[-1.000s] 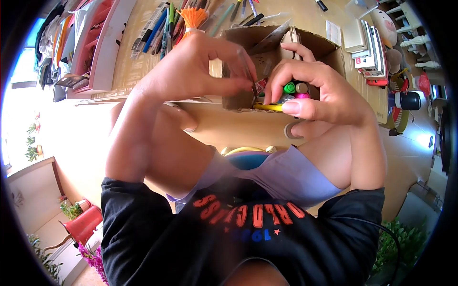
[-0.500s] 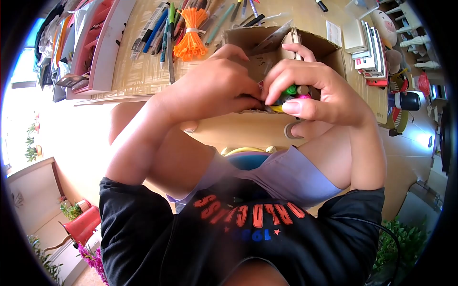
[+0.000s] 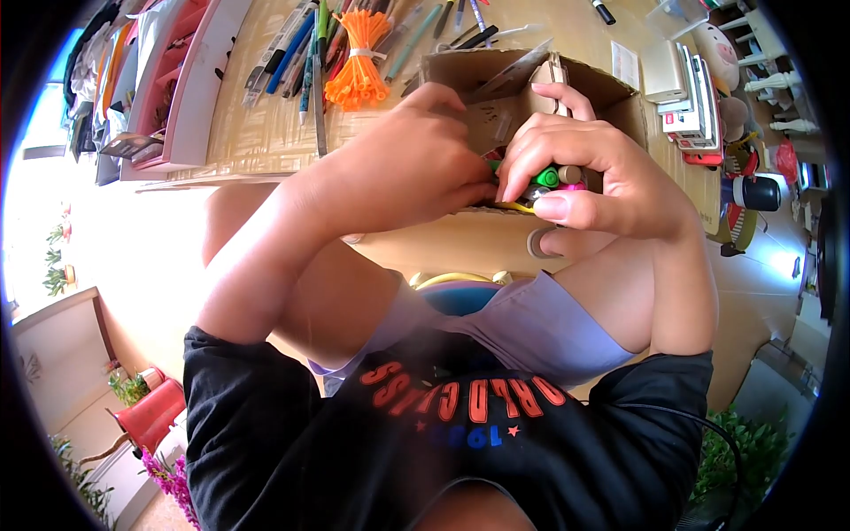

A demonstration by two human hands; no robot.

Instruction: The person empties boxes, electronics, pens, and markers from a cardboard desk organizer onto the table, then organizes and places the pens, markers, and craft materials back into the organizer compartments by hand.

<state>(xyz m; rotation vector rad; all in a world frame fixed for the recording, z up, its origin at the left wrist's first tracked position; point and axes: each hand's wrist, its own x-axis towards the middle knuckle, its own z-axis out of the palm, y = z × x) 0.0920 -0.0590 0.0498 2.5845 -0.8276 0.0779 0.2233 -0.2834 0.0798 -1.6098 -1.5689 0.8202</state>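
A cardboard box (image 3: 611, 93) with an inner divider stands at the table's front edge, both my hands over its near side. My right hand (image 3: 611, 168) curls around several markers (image 3: 549, 177) with green, brown and pink ends; a yellow strip shows below them. My left hand (image 3: 425, 159) is closed at the near left corner of the box, its fingertips close to the right fingers. Whatever it pinches is hidden behind the fingers. Inside the box, a clear plastic piece (image 3: 513, 71) leans toward the back.
Loose pens (image 3: 292, 62) and a bundle of orange zip ties (image 3: 359, 66) lie left of the box. A pink and white drawer unit (image 3: 190, 97) stands farther left. White boxes (image 3: 691, 97) are stacked at the right. A black marker (image 3: 602, 11) lies at the back.
My right hand and the markers have shifted slightly right, and more of the green end shows. My left hand stays near the corner, its fingers slightly moved. The view has shifted a little.
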